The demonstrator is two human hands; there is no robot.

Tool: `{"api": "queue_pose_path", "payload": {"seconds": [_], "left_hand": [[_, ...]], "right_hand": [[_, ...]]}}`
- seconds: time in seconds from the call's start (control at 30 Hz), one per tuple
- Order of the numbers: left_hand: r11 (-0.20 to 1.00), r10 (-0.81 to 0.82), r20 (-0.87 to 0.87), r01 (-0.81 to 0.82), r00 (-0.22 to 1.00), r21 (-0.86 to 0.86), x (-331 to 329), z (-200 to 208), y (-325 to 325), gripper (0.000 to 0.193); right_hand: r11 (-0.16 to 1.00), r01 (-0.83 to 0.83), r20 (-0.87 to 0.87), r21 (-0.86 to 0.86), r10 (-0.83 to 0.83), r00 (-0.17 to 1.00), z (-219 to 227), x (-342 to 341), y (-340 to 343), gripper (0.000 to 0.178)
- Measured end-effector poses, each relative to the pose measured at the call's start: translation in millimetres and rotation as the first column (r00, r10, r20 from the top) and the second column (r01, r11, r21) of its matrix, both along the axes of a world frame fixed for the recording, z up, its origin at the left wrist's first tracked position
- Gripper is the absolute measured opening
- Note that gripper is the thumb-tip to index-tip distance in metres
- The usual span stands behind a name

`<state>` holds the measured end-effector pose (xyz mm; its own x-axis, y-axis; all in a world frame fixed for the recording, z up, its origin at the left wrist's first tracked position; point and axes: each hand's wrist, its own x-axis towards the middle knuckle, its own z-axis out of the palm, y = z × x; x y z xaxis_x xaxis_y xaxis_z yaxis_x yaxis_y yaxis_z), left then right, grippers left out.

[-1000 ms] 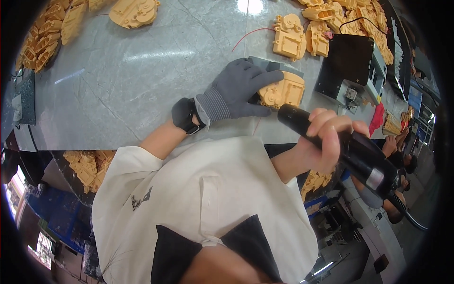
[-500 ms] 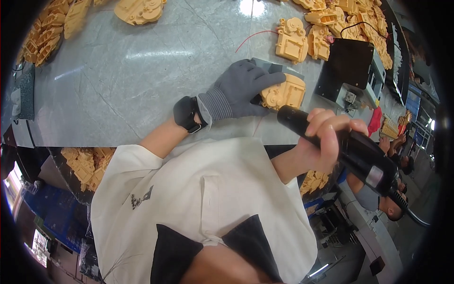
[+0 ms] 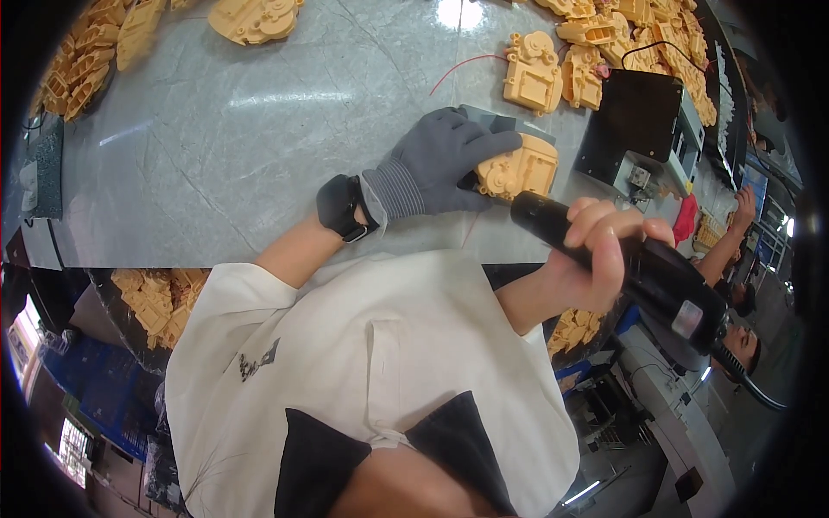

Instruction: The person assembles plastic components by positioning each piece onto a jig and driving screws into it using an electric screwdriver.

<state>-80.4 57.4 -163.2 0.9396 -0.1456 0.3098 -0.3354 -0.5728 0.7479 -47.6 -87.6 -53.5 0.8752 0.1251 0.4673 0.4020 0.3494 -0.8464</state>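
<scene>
My left hand, in a grey knit glove, grips a yellow plastic housing by its left side. The part sits over a grey block on the table, and some of its left end is hidden by my fingers. Bare fingers of my right hand wrap round a black corded electric screwdriver. Its nose end is at the near edge of the housing; the tip cannot be made out clearly. Beyond the block lies another yellow housing with a thin red wire.
Yellow housings are heaped at the far right and far left. A black-topped metal box stands right of the work spot. Below the table edge are bins of yellow parts. A co-worker's arm shows at the right.
My right hand and the screwdriver have shifted very slightly right. My left hand holds its place on the housing. At the right, the co-worker has raised an arm and moved.
</scene>
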Motion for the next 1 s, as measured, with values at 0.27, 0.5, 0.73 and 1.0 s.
{"api": "queue_pose_path", "payload": {"seconds": [0.27, 0.5, 0.73, 1.0], "left_hand": [[1.0, -0.012, 0.009, 0.012, 1.0, 0.005, 0, -1, 1, 0.072], [1.0, -0.015, 0.014, 0.015, 1.0, -0.003, 0, -2, 0, 0.073], [1.0, -0.022, 0.004, 0.022, 1.0, -0.009, -2, -1, 0, 0.075], [1.0, -0.028, -0.074, 0.027, 0.997, -0.009, 0, 2, 1, 0.074]], "right_hand": [[0.996, -0.016, -0.025, -0.085, 0.014, 1.0, 0, -3, 0, 0.041], [0.993, 0.01, -0.012, -0.12, -0.012, 1.0, -1, -4, 2, 0.038], [0.985, -0.047, 0.069, -0.167, 0.059, 0.996, 0, -6, 5, 0.038], [0.976, -0.123, 0.012, -0.182, 0.127, 0.992, 1, -5, 13, 0.035]]}}
